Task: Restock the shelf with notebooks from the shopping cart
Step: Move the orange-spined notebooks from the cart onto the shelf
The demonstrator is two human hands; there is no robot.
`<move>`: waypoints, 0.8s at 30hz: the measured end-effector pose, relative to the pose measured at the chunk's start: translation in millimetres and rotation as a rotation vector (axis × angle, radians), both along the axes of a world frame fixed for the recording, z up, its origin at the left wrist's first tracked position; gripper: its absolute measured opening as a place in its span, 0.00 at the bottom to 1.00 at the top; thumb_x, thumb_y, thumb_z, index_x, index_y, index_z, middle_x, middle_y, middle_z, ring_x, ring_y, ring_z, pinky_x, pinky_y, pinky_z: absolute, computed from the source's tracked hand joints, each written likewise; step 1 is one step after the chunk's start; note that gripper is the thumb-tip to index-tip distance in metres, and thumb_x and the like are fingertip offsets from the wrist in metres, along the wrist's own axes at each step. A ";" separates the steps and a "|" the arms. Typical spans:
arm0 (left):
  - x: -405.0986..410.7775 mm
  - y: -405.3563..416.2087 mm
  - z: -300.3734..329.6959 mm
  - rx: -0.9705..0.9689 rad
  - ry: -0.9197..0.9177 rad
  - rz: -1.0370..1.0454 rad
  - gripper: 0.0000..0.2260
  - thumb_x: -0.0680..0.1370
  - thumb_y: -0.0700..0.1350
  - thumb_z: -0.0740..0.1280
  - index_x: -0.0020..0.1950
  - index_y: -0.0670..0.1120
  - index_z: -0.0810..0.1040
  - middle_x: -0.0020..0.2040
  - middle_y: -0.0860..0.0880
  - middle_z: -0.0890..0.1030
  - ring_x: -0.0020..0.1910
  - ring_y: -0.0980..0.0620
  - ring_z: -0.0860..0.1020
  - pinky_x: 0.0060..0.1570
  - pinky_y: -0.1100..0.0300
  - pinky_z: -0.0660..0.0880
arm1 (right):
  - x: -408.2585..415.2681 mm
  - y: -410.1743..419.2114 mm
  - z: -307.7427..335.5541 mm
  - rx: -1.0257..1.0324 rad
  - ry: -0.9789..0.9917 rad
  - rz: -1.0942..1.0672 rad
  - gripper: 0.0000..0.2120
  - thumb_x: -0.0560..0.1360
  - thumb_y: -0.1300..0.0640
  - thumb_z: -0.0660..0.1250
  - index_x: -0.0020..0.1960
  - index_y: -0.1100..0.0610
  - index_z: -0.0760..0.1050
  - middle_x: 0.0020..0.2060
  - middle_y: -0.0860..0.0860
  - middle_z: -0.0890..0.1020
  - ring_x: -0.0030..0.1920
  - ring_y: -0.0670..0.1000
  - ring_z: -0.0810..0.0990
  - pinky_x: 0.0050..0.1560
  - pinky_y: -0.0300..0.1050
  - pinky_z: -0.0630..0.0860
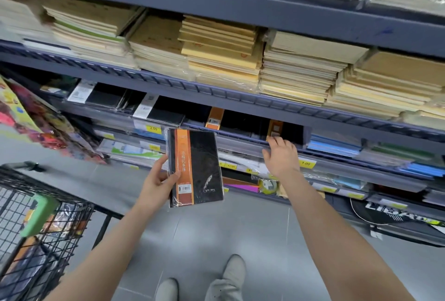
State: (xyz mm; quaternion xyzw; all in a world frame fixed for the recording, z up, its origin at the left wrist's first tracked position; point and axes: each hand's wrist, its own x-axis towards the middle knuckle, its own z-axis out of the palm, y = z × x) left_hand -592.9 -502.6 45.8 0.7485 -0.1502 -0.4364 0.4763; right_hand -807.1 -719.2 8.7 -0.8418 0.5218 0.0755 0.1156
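My left hand (159,180) grips a black notebook (199,168) with an orange band, wrapped in clear plastic, held upright in front of the shelves. Fingers spread, my right hand (280,156) rests on the front lip of the shelf (240,143), and its fingertips touch a matching black and orange notebook (274,130) standing there. Another such notebook (213,119) stands further left on the same shelf. The black wire shopping cart (48,228) is at the lower left, with more wrapped notebooks inside.
Stacks of tan exercise books (221,50) fill the shelf above. Black wrapped notebooks (108,98) lie at the left of the middle shelf. Yellow price tags (305,163) line the lower shelf edges. A colourful pack (21,118) leans at the far left. My shoes (231,274) stand on grey floor tiles.
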 end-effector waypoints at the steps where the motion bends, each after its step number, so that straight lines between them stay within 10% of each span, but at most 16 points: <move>1: -0.7 -0.8 1.5 -0.006 0.010 0.003 0.24 0.78 0.38 0.64 0.71 0.51 0.62 0.49 0.35 0.80 0.43 0.44 0.81 0.52 0.44 0.78 | -0.3 1.8 1.2 0.032 -0.017 -0.013 0.23 0.80 0.50 0.52 0.73 0.55 0.58 0.71 0.54 0.64 0.71 0.57 0.60 0.73 0.52 0.53; 9: -9.1 -3.3 37.4 -0.070 0.046 -0.111 0.21 0.78 0.38 0.62 0.69 0.51 0.63 0.42 0.46 0.81 0.32 0.59 0.81 0.30 0.67 0.77 | -4.3 88.4 51.1 0.487 -0.583 -0.285 0.23 0.79 0.50 0.59 0.72 0.52 0.62 0.70 0.50 0.68 0.71 0.53 0.66 0.72 0.50 0.61; 14: -4.4 -2.2 66.6 -0.096 0.014 -0.242 0.23 0.79 0.40 0.62 0.73 0.49 0.60 0.43 0.48 0.80 0.38 0.58 0.78 0.27 0.74 0.72 | 8.5 138.7 84.6 0.835 -0.838 -0.548 0.20 0.77 0.55 0.62 0.68 0.48 0.67 0.58 0.51 0.77 0.43 0.49 0.83 0.43 0.43 0.80; 19: 4.7 1.9 78.6 -0.109 0.040 -0.292 0.25 0.79 0.43 0.63 0.74 0.51 0.59 0.50 0.46 0.80 0.42 0.55 0.78 0.42 0.63 0.72 | 14.8 172.7 94.3 0.819 -1.019 -0.621 0.24 0.76 0.67 0.60 0.70 0.54 0.65 0.35 0.53 0.75 0.29 0.48 0.75 0.32 0.39 0.74; 24: 6.4 -8.2 80.0 -0.091 0.036 -0.381 0.23 0.79 0.42 0.62 0.73 0.46 0.60 0.48 0.46 0.78 0.37 0.58 0.76 0.43 0.60 0.76 | 19.8 178.4 81.9 0.795 -1.227 -0.798 0.23 0.76 0.70 0.58 0.69 0.58 0.67 0.51 0.60 0.77 0.38 0.53 0.80 0.39 0.39 0.78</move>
